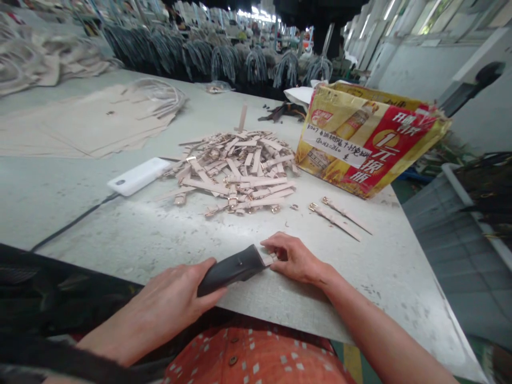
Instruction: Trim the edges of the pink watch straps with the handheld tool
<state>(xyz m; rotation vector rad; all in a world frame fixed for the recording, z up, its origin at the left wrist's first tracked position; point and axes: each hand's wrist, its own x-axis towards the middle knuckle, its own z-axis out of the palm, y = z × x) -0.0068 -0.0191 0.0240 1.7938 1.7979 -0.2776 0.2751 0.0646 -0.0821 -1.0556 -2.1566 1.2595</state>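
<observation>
In my left hand (176, 293) I hold a long, black, handle-like piece (232, 269), its kind unclear. It slants up to the right just above the table's front edge. A short pale beige strap (268, 258) shows at its right end. My right hand (294, 258) pinches the strap's outer end between thumb and fingers. Part of the strap is hidden by the fingers and the black piece. Beyond my hands lies a big heap of beige buckle straps (244, 165). Two more buckle straps (336, 220) lie side by side to the right.
A yellow and red cardboard box (360, 138) stands at the right of the table (132, 229). Left of the heap is a white device (138, 176) with a dark cable. Flat beige pieces (80, 117) lie farther left. A grey bin (456, 245) stands off the right edge.
</observation>
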